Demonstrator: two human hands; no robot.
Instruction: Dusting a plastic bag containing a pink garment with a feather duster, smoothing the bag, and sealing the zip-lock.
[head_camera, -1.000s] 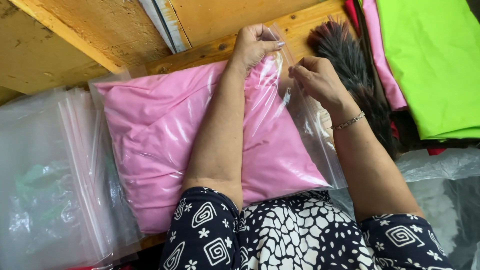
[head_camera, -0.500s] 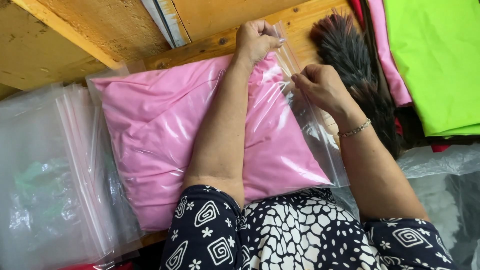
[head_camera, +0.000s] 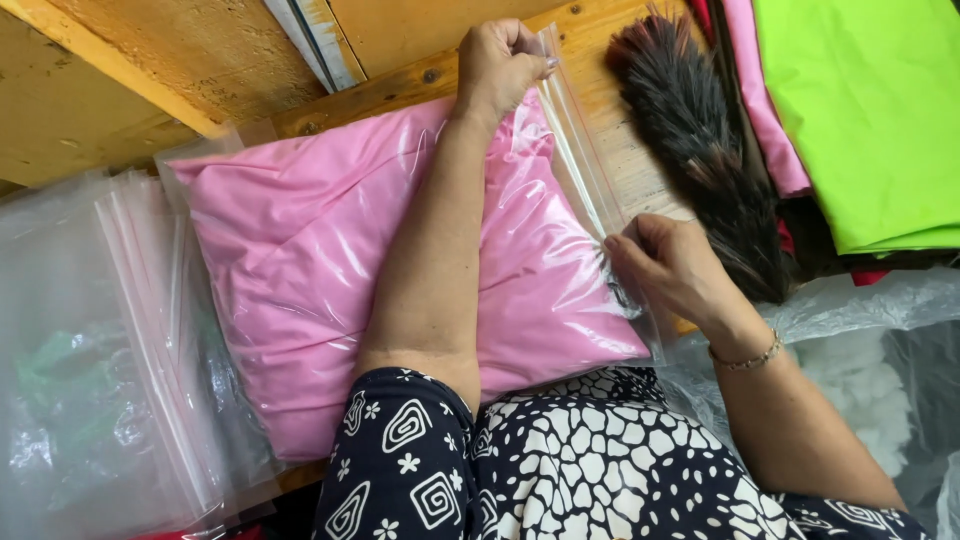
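— Where is the bag sitting?

— The clear zip-top bag, stuffed with folded pink fabric, is lying on the wooden tabletop, with its mouth turned to the right.

— What are the hands doing?

— The left hand is pinching the far end of the zip strip, grip closed on the plastic. The right hand is pinching the near end of that strip, fingertips pressed together on it.

— How is it likely handling?

— I judge it light and soft, a pillowy bundle; the film looks slick and crinkly, so the stiffer zip strip is the surest hold.

— And round about?

— A dark feather duster is lying just right of the bag, lime-green cloth further right, and a stack of empty clear bags on the left.
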